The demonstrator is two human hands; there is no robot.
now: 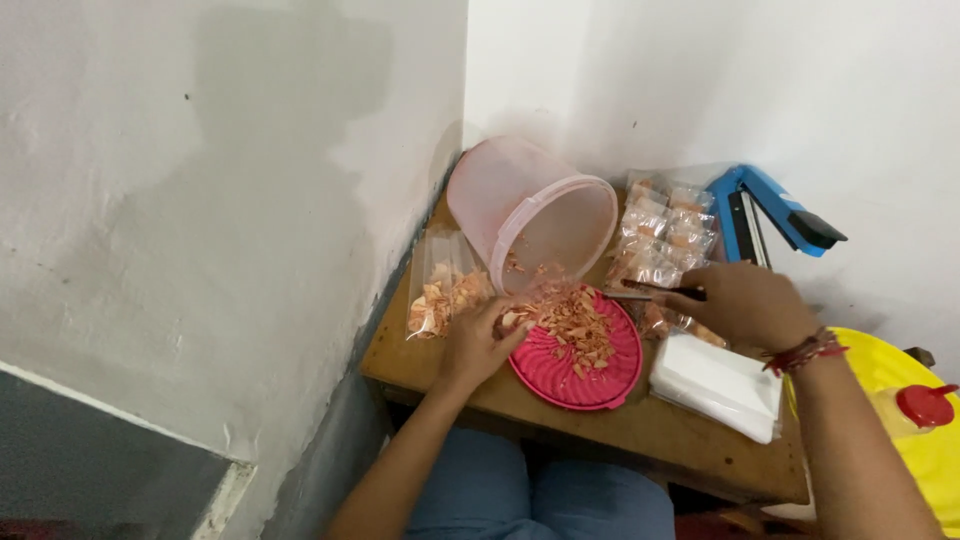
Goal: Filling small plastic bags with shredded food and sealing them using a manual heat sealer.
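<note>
Head view, left hand [478,340] on chips [575,325], right hand [745,303] gripping scissors [660,291]

L hand [478,340] palm-down w/ fingers [512,322] curled; R hand [745,303] reaches fwd, fingers pinched.

A person is sitting at a small wooden desk [640,440] set in a white-walled corner. The left hand [478,345] is resting its fingertips on orange chips [578,330] piled on a pink round lid [590,375]. The right hand [745,303] is holding a thin dark tool [655,290] over a heap of small filled packets [665,235]. A pink tub [520,210] is lying tipped beside a blue heat sealer [775,215] and stacked clear bags [715,385].
</note>
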